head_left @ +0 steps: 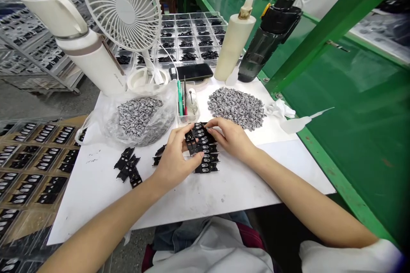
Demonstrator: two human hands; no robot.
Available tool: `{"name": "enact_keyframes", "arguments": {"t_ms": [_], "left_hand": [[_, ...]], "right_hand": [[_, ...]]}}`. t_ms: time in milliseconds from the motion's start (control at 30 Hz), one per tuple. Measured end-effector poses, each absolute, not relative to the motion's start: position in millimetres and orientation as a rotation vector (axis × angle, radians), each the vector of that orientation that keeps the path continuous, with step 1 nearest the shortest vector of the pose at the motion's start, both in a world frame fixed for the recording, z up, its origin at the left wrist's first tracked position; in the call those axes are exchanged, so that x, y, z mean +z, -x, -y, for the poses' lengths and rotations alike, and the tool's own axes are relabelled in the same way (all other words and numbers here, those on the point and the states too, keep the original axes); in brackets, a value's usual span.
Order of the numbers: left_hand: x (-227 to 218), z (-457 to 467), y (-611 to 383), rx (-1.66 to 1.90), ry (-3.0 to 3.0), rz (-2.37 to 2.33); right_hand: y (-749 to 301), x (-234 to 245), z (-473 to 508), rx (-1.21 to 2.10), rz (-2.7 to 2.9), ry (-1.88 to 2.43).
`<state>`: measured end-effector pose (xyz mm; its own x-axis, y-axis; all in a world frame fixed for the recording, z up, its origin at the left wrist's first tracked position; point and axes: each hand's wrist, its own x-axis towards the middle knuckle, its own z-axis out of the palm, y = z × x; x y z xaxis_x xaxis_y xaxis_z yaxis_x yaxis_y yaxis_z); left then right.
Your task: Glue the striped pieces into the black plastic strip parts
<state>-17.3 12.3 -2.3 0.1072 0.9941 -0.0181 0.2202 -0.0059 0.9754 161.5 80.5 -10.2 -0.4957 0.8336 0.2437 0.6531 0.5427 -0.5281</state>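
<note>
One white counter (179,209) beneath the tool box (194,118) and the rest, probably pale for making anything dark easy to spot. Behind the tool box and to its left, a white fan (124,10) facing the near side, presumably for air; farther left, a white flask (83,57), seemingly out of the way. Left of the tool box, a clear bag (167,113) bunched around grey contents (139,113), likely against scattering. Behind and right of the tool box, a dark bottle (267,40) and a pale squeeze bottle (234,47), both upright, probably against leaks. In front of the tool box, left hand (177,158) half closed on black strips (209,158), thumb on top, apparently to steady the rows; right hand (232,138) with fingertips nearly together at the strips' upper right edge, too small to tell whether pinching or just touching. Right of the tool box, loose grey pieces (237,108), heaped within easy reach, probably for picking singly.
</note>
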Motion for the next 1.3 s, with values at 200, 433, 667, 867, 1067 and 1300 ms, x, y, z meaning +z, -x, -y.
{"name": "enact_keyframes", "arguments": {"t_ms": [200,433,667,867,1067,1300], "left_hand": [[8,-12,13,0.998,-1.122,-1.227],[-2,-10,13,1.038,-1.272,-1.219],[-4,-5,15,1.021,-1.736,-1.355],[-2,-3,14,1.006,-1.865,-1.384],[-1,-3,15,0.95,-2.06,-1.485],[-1,-1,15,0.969,-2.23,-1.516]], "right_hand": [[-168,-4,-75,0.526,2.066,1.147],[-165,7,-61,0.656,2.084,0.873],[-158,4,-50,0.618,2.137,0.778],[-160,7,-50,0.684,2.091,0.806],[-157,7,-46,0.701,2.097,0.825],[-153,11,-45,0.761,2.159,0.845]]}}
